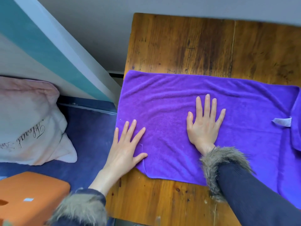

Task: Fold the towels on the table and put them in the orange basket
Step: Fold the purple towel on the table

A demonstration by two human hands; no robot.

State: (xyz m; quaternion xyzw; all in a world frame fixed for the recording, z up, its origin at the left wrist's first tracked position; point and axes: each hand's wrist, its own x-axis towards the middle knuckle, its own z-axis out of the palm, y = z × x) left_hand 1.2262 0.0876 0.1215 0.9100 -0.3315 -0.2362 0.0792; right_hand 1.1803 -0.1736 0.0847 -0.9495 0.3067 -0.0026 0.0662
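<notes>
A purple towel point(171, 101) lies spread flat on the wooden table point(195, 46), with a pale tag near its right side. My left hand point(125, 147) presses flat on the towel's near left corner, fingers straight and spread. My right hand point(203, 124) lies flat on the towel's middle, fingers spread. At the right edge of the view a second purple towel point(296, 121) overlaps the first. The orange basket point(29, 193) stands at the lower left, beside the table, on a blue surface.
A pale pink pillow point(27, 121) with script lettering lies on the blue surface point(91, 131) left of the table. A teal and white panel point(53, 46) leans behind it. The table's left edge runs just beside my left hand.
</notes>
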